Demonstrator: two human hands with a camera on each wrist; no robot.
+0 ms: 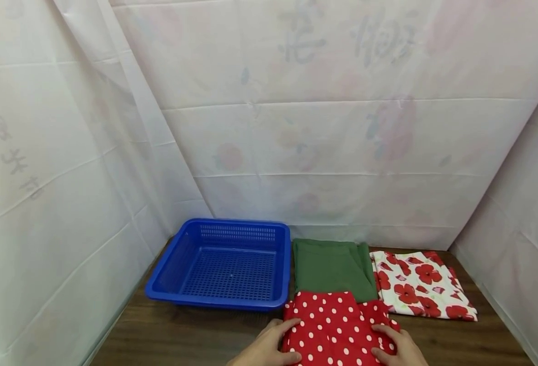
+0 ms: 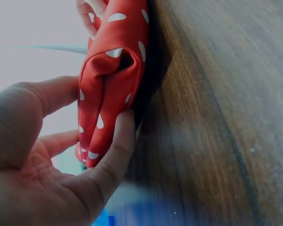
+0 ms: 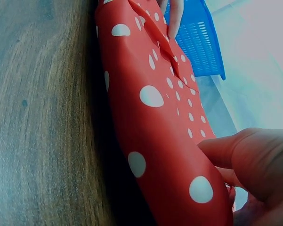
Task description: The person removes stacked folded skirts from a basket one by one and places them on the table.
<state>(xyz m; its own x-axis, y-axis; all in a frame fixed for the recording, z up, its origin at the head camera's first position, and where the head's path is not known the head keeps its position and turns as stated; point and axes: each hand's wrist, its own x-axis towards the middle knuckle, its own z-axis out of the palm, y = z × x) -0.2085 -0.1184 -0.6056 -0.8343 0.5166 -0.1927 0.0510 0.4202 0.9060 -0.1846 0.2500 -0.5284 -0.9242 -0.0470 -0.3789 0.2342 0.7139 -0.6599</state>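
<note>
A folded red cloth with white polka dots (image 1: 330, 325) is at the near edge of the head view, its far edge overlapping a green cloth. My left hand (image 1: 269, 348) holds its left side; in the left wrist view the thumb and fingers (image 2: 120, 141) pinch the layered, folded edge from both faces. My right hand (image 1: 400, 348) grips the right side, with fingertips on top of the fabric. In the right wrist view, that hand (image 3: 263, 162) is partly cut off by the frame, and the rounded near fold of the polka-dot cloth (image 3: 146, 122) runs beside the tabletop.
A blue plastic basket (image 1: 218, 302) with a perforated floor stands at the left. The folded green cloth (image 1: 330, 269) lies to its right, then a folded white cloth with red flowers (image 1: 417, 284). White sheets (image 1: 342, 142) enclose the wooden table (image 1: 159, 335) behind and at both sides.
</note>
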